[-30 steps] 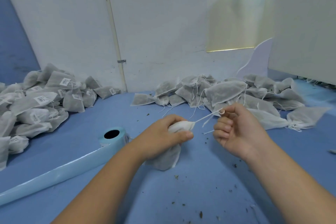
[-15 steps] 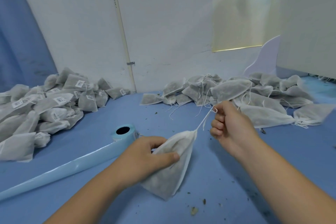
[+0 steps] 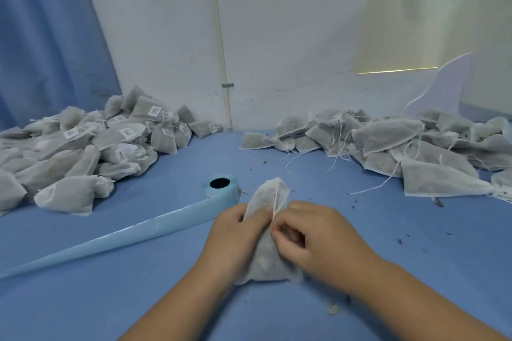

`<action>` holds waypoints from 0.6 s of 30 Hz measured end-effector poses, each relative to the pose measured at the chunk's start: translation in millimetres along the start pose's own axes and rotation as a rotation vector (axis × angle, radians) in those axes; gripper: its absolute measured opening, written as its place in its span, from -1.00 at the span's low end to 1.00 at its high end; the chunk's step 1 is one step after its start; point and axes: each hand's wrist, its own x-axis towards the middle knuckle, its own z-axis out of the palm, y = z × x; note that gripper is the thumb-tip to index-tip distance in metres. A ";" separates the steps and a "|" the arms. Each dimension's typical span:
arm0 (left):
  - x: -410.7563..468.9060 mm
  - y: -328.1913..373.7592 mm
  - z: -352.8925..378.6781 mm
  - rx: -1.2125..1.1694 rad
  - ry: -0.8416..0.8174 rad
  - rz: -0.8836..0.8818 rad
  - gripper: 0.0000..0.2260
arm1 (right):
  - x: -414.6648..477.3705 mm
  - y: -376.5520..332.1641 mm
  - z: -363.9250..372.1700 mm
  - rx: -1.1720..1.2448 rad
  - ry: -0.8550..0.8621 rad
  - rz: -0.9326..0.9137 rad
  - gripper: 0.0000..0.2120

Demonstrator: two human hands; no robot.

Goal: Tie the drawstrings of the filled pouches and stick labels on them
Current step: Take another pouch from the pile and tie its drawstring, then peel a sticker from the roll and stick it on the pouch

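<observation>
We see a blue worktop [image 3: 374, 230] that meets a white wall [image 3: 291, 36] at the far edge, with a blue curtain [image 3: 47, 36] hanging at far left and a thin white pipe [image 3: 220, 44] running down the wall. Dark crumbs lie scattered over the right and near parts of the worktop. At near centre we hold one filled pouch [image 3: 266, 252] resting on the worktop: our left hand [image 3: 235, 232] is closed around its left side, and our right hand [image 3: 315, 235] is closed on its right side, fingertips pinching the white drawstring [image 3: 276, 202] that runs up over the pouch top. A roll of light blue label tape [image 3: 221, 188] stands just beyond the pouch to the left, its strip [image 3: 110, 241] trailing toward near left. The labelled pouches [image 3: 91, 144] are heaped at far left; the unlabelled pouches [image 3: 401, 144], strings loose, are heaped at far right against the wall
</observation>
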 end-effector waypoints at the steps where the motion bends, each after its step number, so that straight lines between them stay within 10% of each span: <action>1: 0.1 -0.5 -1.1 -0.023 -0.012 -0.017 -0.73 | -0.3 0.4 1.0 -0.016 0.003 -0.009 -0.91; 18: 4.2 -3.2 -19.4 -0.304 -0.195 -0.246 -0.66 | -4.9 -4.2 3.0 0.199 -0.015 0.113 -0.73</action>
